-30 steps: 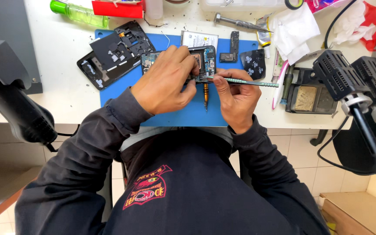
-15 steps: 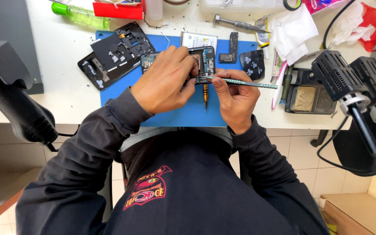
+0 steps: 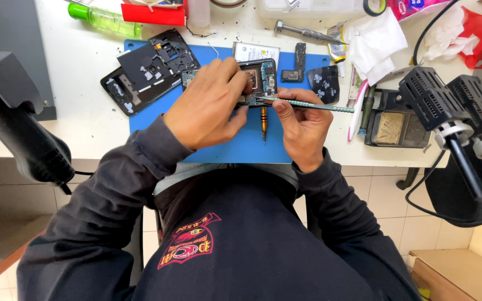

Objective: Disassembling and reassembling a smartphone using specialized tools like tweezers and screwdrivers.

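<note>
The left hand [image 3: 210, 103] still presses the phone [image 3: 258, 78] down. The right hand [image 3: 302, 120] still pinches the tool [image 3: 308, 105]. Nothing has moved, so the work goes on.

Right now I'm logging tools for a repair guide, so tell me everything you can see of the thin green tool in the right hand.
The green tool is a slim, straight rod with a ribbed, metallic-looking green handle and a fine silver tip. It lies nearly level above the blue mat, tip pointing left into the opened phone, back end reaching out past the mat's edge. The right hand pinches it near the tip; the left hand rests on the phone beside it.
</note>
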